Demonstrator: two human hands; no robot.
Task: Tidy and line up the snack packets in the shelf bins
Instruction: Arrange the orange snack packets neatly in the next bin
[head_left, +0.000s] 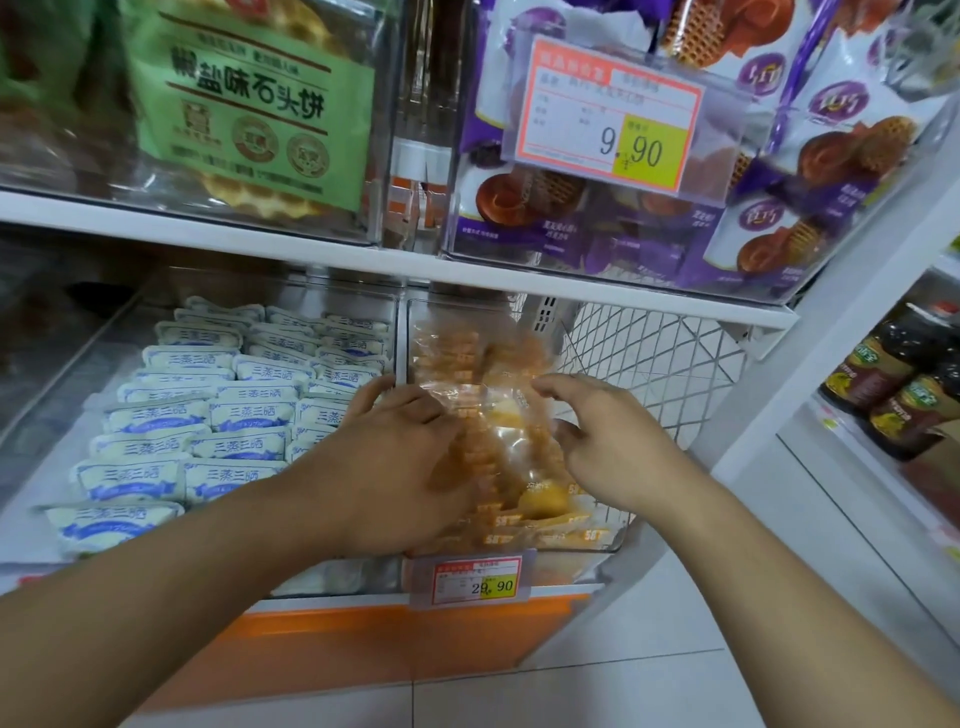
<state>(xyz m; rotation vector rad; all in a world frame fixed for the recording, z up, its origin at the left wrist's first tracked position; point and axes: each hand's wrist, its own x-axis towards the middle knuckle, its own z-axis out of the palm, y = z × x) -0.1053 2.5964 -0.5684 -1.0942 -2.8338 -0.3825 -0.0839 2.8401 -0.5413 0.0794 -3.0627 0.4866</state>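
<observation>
Orange packets (498, 415) in the clear bin (613, 540) on the lower shelf look light, soft and slippery, best taken by the edges; left hand (400, 457) lies flat on them, while right hand (608, 441), fingers (558, 387) loosely curled, touches them.

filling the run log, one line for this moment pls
left hand on orange packets | right hand curled over them, hold unclear | white packets lined up
</observation>
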